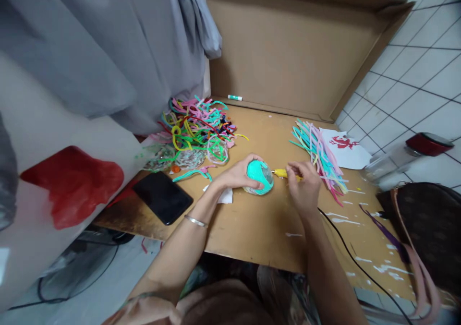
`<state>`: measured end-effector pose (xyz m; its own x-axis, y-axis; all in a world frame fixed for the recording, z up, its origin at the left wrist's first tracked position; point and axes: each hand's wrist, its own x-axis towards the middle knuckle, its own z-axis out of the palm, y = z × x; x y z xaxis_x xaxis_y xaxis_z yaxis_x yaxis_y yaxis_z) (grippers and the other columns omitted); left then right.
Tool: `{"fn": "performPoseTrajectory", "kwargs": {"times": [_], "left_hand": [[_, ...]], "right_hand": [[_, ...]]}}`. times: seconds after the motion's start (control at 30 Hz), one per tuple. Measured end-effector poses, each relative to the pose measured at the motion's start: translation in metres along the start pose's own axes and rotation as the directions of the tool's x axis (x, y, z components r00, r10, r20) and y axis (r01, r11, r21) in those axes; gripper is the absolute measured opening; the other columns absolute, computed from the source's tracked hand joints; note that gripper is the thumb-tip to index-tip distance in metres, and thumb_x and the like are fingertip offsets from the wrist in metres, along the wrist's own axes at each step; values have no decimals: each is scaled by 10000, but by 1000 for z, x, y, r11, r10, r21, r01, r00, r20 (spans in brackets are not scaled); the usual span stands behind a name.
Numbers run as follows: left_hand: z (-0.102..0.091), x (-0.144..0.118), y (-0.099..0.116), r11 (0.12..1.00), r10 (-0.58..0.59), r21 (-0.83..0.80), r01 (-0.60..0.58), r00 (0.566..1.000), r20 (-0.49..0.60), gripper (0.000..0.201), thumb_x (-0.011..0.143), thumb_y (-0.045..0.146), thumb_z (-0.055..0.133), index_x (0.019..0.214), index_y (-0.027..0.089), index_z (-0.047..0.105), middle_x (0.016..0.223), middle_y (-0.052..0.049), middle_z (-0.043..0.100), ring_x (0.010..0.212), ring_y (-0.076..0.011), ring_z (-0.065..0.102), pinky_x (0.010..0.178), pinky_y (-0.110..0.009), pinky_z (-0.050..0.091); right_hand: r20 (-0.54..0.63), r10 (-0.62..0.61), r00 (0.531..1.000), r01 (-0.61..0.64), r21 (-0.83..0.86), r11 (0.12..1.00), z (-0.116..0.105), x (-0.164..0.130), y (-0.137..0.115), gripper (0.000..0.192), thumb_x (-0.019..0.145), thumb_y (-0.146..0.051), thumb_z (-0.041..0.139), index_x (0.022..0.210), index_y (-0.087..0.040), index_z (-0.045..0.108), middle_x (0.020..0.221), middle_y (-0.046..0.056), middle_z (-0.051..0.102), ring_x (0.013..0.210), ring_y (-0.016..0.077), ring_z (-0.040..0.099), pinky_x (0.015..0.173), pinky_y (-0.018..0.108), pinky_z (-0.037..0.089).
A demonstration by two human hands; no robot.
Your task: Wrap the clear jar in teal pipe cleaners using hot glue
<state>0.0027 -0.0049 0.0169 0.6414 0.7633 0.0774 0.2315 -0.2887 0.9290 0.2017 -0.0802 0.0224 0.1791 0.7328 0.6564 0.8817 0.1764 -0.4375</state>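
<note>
My left hand (pixel 242 172) is closed around a round ball (pixel 256 172), partly covered in turquoise fuzzy pipe cleaner, with a grey, see-through patch on its right side. In my right hand (pixel 305 186) is a yellow tool (pixel 280 173) with a thin metal tip. That tip points left and is at or very near the ball's bare side; contact cannot be made out. My right fingers hide the rest of the tool. A black cord (pixel 345 243) runs from behind my right wrist toward the lower right. Under my left wrist lies a piece of white paper (pixel 225 196).
Tangled coloured pipe cleaners (pixel 196 123) and clear round pieces (pixel 189 158) lie at left, beside a black tablet (pixel 163 198). A pipe-cleaner bundle (pixel 320 152), a clear bottle (pixel 391 162) and a brown bag (pixel 418 219) are at right. Cardboard (pixel 288 51) stands behind a glue stick (pixel 235 97).
</note>
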Motion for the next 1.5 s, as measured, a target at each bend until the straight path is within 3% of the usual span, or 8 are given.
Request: {"fn": "performPoseTrajectory", "kwargs": {"times": [0.07, 0.17, 0.27, 0.77, 1.13, 1.5], "left_hand": [[0, 0, 1, 1000, 7, 14, -7, 1000, -9, 734, 533, 338, 825, 1170, 198, 487, 1027, -15, 582, 912, -189, 560, 793, -309, 487], [0, 0, 0, 999, 30, 18, -30, 1000, -7, 718, 540, 330, 817, 1163, 176, 495, 1013, -20, 582, 893, -183, 553, 774, -299, 470], [0, 0, 0, 998, 46, 31, -46, 999, -1, 691, 552, 332, 815, 1147, 176, 500, 997, -14, 576, 873, -175, 547, 752, -289, 461], [0, 0, 0, 999, 36, 19, -36, 999, 3, 692, 558, 307, 813, 1152, 196, 477, 997, -6, 574, 880, -174, 552, 770, -296, 469], [0, -1, 2, 999, 45, -25, -45, 999, 15, 655, 553, 277, 803, 1120, 192, 486, 1022, -11, 566, 894, -170, 542, 788, -293, 468], [-2, -1, 4, 1000, 16, 20, -17, 1000, 13, 681, 546, 296, 798, 1144, 203, 485, 1062, -19, 568, 929, -184, 542, 811, -302, 465]], "right_hand": [[-47, -125, 991, 131, 170, 977, -1, 1, -14, 219, 931, -317, 494, 884, -197, 671, 811, 53, 658, 757, 181, 614, 705, 313, 473], [-26, -257, 966, 257, 151, 954, -2, 2, -32, 202, 942, -311, 522, 855, -212, 676, 791, 35, 673, 758, 170, 616, 714, 312, 441], [33, -294, 955, 290, 92, 953, -1, 4, -37, 200, 939, -316, 543, 852, -201, 683, 785, 39, 681, 743, 168, 613, 697, 310, 420], [64, -200, 978, 187, 173, 967, 8, 2, -31, 197, 909, -289, 556, 826, -190, 705, 755, 43, 669, 685, 163, 597, 642, 293, 436], [190, -101, 977, 33, 329, 944, 9, 0, -25, 183, 879, -291, 555, 803, -207, 699, 794, 36, 681, 751, 177, 608, 700, 306, 446], [233, -123, 965, 29, 368, 929, 11, 0, -23, 208, 894, -305, 530, 814, -199, 691, 806, 42, 665, 783, 188, 614, 690, 309, 454]]}}
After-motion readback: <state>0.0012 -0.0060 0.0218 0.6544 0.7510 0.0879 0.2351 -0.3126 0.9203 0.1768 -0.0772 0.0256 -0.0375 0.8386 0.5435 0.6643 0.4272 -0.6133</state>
